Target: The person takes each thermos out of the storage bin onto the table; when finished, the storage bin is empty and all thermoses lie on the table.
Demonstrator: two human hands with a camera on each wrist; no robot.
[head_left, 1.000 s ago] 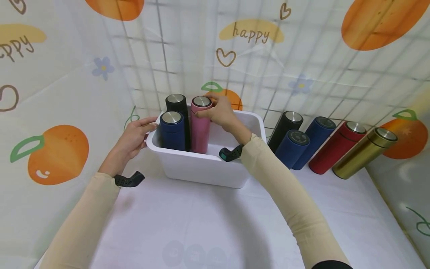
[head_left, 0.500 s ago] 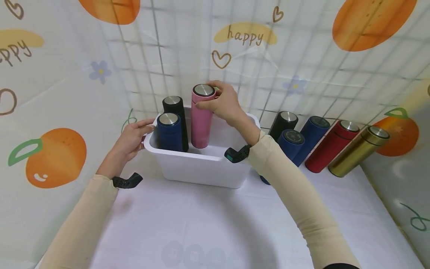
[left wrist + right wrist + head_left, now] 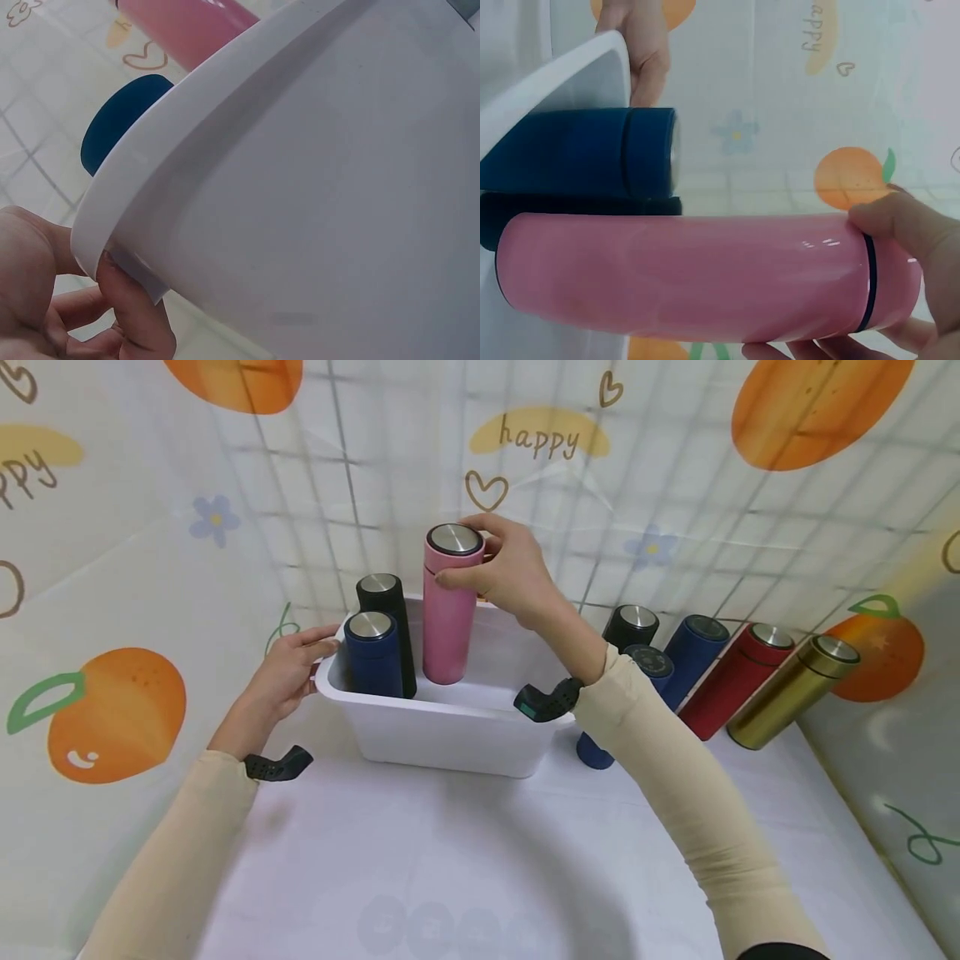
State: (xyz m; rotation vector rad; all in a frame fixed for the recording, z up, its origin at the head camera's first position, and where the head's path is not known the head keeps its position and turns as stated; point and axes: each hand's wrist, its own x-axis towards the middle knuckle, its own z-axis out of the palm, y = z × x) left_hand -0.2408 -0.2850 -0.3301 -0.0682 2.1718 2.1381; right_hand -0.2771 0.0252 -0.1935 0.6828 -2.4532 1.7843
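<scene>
Near its lid, my right hand (image 3: 513,564) grips a pink thermos bottle (image 3: 450,618) with a steel-topped cap. The bottle is upright, its lower end inside the white plastic bin (image 3: 450,735) and its base raised off the bin's floor. At the bin's left end, my left hand (image 3: 285,672) holds the rim, the thumb and fingers on either side of it in the left wrist view. Inside the bin's left part stand a blue thermos (image 3: 373,660) and, behind it, a black thermos (image 3: 382,589). The right wrist view shows the pink bottle's whole length.
Right of the bin, along the back, stand another black thermos (image 3: 632,625), two blue ones (image 3: 697,647), a red thermos (image 3: 738,681) and a gold thermos (image 3: 795,693). My right forearm partly covers the nearer blue one. A printed curtain (image 3: 420,452) over a wire grid rises behind.
The pink thermos has risen in my right hand, from standing low in the bin to well above the other bottles. My left hand keeps its hold on the bin's end.
</scene>
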